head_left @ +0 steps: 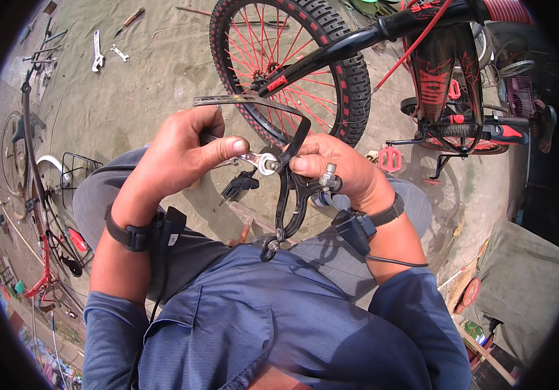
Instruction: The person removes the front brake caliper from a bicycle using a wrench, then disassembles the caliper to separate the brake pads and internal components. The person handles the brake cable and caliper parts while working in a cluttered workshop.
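Note:
My left hand (195,149) is closed around a silver wrench (251,157), the thumb pressed along it. The wrench's ring end sits around a small nut at the middle of a black bicycle brake caliper (283,207). My right hand (344,170) grips that caliper, thumb against the joint; a silver cable clamp bolt (330,173) shows beside the fingers. From the joint a bent dark metal strip (299,138) rises and turns left above my left hand. The caliper's curved lower end hangs over my lap. Fingers behind the parts are partly hidden.
Ahead stands a black and red bicycle (351,42) with a knobby-tyred wheel (351,91) and a pink pedal (390,158). An adjustable wrench (97,52), a small spanner (120,53) and a screwdriver (128,21) lie far left. A grey cloth (526,286) covers something at right.

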### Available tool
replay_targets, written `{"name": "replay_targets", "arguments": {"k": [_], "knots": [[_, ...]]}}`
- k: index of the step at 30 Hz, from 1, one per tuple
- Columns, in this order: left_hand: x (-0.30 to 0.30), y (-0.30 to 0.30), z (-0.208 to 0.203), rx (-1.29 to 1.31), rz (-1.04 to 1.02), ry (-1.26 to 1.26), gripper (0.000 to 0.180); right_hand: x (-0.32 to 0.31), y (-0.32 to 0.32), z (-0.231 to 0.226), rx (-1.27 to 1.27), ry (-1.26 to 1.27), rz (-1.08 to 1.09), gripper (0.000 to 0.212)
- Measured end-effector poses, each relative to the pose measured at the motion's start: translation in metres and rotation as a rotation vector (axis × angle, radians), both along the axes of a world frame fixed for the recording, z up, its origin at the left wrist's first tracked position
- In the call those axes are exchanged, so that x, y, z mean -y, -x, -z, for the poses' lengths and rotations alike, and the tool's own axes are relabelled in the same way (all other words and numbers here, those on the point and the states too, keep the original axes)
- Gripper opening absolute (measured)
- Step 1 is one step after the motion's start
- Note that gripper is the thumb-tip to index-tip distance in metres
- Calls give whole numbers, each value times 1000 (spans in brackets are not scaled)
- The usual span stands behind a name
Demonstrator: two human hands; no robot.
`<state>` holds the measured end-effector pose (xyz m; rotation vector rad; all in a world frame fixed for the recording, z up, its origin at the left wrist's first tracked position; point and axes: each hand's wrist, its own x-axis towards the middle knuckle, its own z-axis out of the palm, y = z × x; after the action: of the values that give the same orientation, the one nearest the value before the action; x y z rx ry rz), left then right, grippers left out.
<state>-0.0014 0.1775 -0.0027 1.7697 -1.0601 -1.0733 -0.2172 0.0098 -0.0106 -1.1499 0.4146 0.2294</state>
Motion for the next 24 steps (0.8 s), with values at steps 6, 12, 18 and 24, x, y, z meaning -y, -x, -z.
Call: {"name": "replay_targets", "arguments": {"k": [6,12,18,24], "knots": [[-1,2,2,94,28,-9,58,2,-6,6,7,49,-112,44],[1,8,7,55,49,63,52,-8,-8,-9,20,158,60,49],[2,15,7,26,88,21,48,-13,-14,-16,-30,205,215,49],[0,17,8,68,105,-2,49,-11,-14,-10,-152,175,242,50]]}}
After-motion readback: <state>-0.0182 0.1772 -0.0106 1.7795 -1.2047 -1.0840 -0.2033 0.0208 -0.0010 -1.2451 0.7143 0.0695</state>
